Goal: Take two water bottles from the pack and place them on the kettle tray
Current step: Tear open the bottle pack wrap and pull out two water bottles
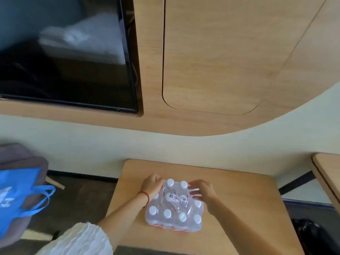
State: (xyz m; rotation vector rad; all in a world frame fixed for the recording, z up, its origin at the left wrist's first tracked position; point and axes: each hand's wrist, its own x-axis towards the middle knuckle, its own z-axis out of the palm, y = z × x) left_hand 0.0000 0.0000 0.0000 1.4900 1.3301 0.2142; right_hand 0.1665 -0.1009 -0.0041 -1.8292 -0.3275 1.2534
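A shrink-wrapped pack of water bottles [174, 212] with white caps stands on a small wooden table [239, 199]. My left hand [151, 184] rests on the pack's far left corner, fingers curled against the plastic wrap. On the far right side, my right hand [201, 189] touches the wrap with its fingers spread over the top. Both hands are at the back row of bottles. Whether either hand grips the wrap is unclear. No kettle tray is in view.
A dark TV screen [64, 52] hangs on the wood-panelled wall [220, 61] above. A blue tote bag [16, 192] sits on a grey seat [22, 157] at left. Another wooden surface [329, 172] lies at the right edge, and a black bag [311, 234] lies on the floor below it.
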